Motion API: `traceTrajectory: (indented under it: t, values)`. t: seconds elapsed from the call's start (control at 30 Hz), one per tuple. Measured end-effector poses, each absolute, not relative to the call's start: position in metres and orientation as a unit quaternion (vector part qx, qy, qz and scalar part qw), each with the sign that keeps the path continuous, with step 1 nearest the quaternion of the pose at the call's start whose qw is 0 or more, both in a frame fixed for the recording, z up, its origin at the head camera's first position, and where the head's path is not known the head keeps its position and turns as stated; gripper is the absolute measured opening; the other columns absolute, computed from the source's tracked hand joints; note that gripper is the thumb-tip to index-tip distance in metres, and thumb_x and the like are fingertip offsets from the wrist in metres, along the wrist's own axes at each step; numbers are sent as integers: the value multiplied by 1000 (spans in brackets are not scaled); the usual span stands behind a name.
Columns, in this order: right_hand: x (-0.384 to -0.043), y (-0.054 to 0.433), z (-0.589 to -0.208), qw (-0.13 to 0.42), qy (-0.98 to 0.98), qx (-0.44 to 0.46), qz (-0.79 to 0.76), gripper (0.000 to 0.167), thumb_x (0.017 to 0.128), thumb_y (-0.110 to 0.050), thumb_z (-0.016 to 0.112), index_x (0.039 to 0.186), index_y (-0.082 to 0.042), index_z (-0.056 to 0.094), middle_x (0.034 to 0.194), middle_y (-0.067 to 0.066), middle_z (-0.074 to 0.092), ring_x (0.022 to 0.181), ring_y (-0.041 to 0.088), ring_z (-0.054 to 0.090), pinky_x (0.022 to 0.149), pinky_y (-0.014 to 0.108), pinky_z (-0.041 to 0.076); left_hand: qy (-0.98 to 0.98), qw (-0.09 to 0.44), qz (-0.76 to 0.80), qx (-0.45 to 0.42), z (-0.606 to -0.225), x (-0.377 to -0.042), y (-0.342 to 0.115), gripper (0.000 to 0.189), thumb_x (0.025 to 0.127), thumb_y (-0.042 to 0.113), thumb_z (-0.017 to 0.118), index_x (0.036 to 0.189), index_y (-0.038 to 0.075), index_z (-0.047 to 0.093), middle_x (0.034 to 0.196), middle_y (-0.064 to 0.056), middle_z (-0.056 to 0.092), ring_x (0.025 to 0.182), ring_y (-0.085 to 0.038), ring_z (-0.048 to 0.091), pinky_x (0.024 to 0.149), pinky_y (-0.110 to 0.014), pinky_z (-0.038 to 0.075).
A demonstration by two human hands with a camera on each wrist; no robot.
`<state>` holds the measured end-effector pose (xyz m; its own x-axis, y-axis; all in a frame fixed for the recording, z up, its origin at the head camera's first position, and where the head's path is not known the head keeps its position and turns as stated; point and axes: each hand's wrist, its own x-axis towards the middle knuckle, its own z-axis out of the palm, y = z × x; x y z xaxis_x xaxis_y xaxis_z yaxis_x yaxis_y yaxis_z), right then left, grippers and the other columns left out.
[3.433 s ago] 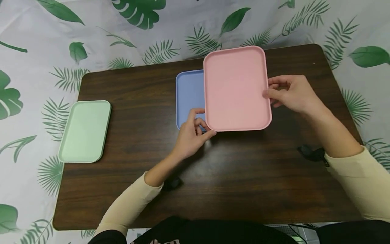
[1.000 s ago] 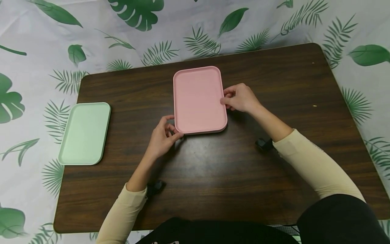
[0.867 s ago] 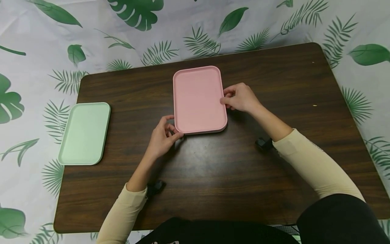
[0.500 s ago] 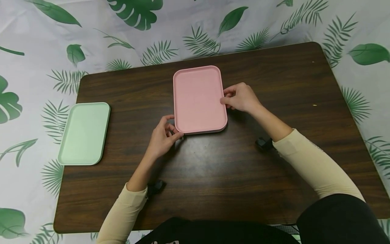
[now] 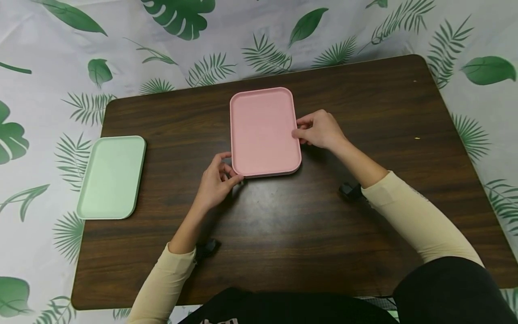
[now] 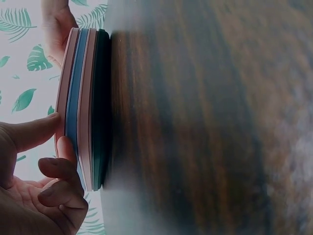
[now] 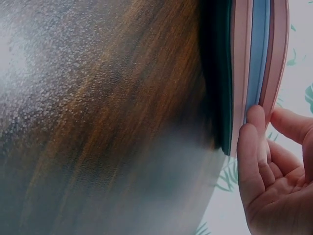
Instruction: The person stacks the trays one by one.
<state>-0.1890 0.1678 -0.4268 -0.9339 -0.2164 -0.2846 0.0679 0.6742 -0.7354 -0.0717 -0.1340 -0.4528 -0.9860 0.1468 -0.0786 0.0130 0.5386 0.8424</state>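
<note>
At the left of the frame, a green tray is lying over the edge of the bench, apparently leaving the middle for stacking. Near the centre, the left hand is pinching the lower left corner of the pink tray, fingers curling at its side. That tray is sitting flush above a blue tray, a lower pink tray and a dark tray. Right of centre, the right hand is pinching its right rim; the opposed grips are probably squaring it up.
</note>
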Motion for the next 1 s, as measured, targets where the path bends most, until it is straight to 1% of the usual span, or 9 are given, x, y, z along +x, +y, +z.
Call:
traceTrajectory:
  t: [0.37, 0.6, 0.73, 1.0]
  values:
    - [-186, 168, -430, 159, 900, -46, -404, 38, 88, -27, 75, 119, -5, 71, 78, 8, 71, 66, 24, 67, 52, 28, 48, 873, 70, 480, 47, -457, -72, -134, 61, 87, 11, 75, 139, 7, 43, 81, -7, 65, 57, -19, 48, 52, -27, 38]
    - [-181, 168, -437, 130, 899, -56, -414, 37, 89, -27, 74, 119, -5, 71, 76, 7, 71, 63, 25, 67, 50, 27, 47, 876, 71, 474, 54, -458, -71, -134, 61, 89, 12, 74, 139, 6, 41, 82, -8, 65, 57, -19, 49, 53, -28, 38]
    - [-179, 168, -440, 123, 895, -58, -424, 39, 90, -27, 73, 120, -4, 70, 80, 8, 71, 64, 27, 68, 50, 26, 48, 875, 76, 474, 54, -457, -70, -134, 61, 89, 12, 73, 140, 6, 40, 82, -8, 65, 57, -20, 49, 52, -28, 38]
    - [-176, 168, -443, 127, 894, -52, -426, 42, 91, -30, 71, 126, -7, 67, 86, 9, 70, 65, 25, 68, 52, 26, 48, 875, 94, 472, 55, -455, -69, -135, 60, 92, 15, 71, 141, 4, 40, 85, -9, 65, 61, -20, 50, 55, -29, 39]
